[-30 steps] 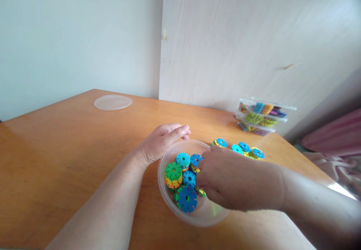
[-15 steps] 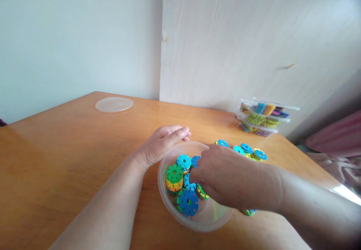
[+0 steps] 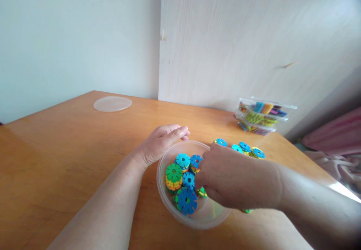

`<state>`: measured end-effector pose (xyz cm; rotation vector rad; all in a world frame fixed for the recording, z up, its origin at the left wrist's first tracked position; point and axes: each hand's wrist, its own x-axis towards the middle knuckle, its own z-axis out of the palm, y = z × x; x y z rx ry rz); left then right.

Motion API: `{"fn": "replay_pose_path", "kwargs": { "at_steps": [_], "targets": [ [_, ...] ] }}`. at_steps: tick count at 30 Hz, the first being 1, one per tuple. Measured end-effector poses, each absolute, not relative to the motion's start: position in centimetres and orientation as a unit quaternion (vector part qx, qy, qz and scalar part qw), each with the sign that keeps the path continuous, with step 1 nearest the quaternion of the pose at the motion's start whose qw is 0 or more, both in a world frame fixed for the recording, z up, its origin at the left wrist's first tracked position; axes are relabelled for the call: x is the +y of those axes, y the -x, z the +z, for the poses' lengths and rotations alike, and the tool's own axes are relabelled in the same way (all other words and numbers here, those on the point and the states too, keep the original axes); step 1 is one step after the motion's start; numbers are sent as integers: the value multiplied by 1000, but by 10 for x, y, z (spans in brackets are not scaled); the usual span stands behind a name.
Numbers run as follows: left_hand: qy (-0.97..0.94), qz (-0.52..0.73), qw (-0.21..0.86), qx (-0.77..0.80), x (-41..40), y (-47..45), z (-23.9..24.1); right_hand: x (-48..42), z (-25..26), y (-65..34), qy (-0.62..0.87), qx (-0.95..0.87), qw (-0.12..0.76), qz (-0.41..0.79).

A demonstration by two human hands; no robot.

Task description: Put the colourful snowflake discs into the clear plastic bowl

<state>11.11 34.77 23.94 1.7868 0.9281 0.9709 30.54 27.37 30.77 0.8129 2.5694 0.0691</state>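
A round clear plastic tub (image 3: 194,225) stands at the table's near middle with several stacks of slotted plastic discs inside. Among them are a green-topped stack (image 3: 174,173), a light blue disc (image 3: 183,160), and a large blue disc (image 3: 187,201) leaning on its edge. My left hand (image 3: 166,139) lies along the tub's far left rim, fingers stretched out with the thumb over them, holding nothing visible. Over the tub's right side is my right hand (image 3: 222,174), its fingers curled down inside. The back of that hand hides its fingertips and whatever they grip.
Right of the tub, more slotted discs (image 3: 244,147) lie in small stacks on the wooden table (image 3: 70,159), partly behind my right arm. A round translucent lid (image 3: 113,104) rests at the back left. Stacked clear boxes (image 3: 262,116) of colourful pieces stand at the back right.
My right hand has shifted slightly right inside the tub, uncovering more of the blue discs in the middle. My left hand stays by the rim.
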Motion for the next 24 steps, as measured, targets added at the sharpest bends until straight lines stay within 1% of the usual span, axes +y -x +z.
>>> {"fn": "replay_pose_path", "kwargs": {
  "at_steps": [5, 8, 11, 16, 18, 21, 24],
  "targets": [
    [-718, 392, 439, 373, 348, -111, 239, 271, 302, -304, -286, 926, 244, -3],
    [-718, 390, 438, 374, 348, -111, 239, 271, 302, -305, -290, 925, 246, 2],
    [-722, 392, 430, 374, 348, -111, 239, 268, 310, -312, -298, 933, 203, 0],
    [-732, 395, 418, 366, 349, -109, 239, 254, 330, -346, -407, 911, 58, -15],
    [-736, 394, 416, 362, 350, -108, 238, 245, 331, -365, -446, 895, 17, -22],
    [-735, 396, 411, 365, 351, -107, 238, 228, 319, -393, -502, 864, 4, -32],
    [-728, 405, 413, 369, 352, -106, 237, 210, 297, -411, -545, 838, 3, -39]
  ]
}}
